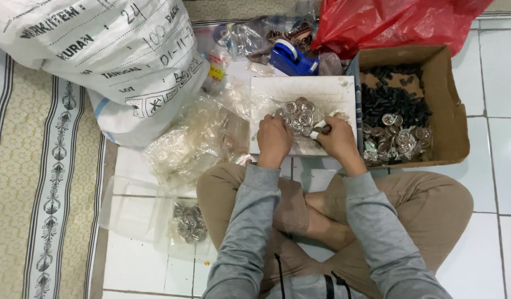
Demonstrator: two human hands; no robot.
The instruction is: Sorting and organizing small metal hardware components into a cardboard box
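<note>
A white board (pixel 333 88) lies on the floor in front of my crossed legs, with a pile of small round silver metal parts (pixel 299 115) on it. My left hand (pixel 273 139) rests at the pile's near edge, fingers curled over some parts. My right hand (pixel 340 138) is beside it, fingers closed on a small metal part (pixel 323 129) near the pile. Whether the left hand holds a part is hidden.
A cardboard box (pixel 452 105) on the right holds black pieces and more silver parts. Clear plastic bags (pixel 197 141) lie at left, one (pixel 188 224) with silver parts. A big white sack (pixel 111 50), a blue tape dispenser (pixel 291 58) and a red bag (pixel 388 22) stand behind. A patterned mat (pixel 45 194) lies left.
</note>
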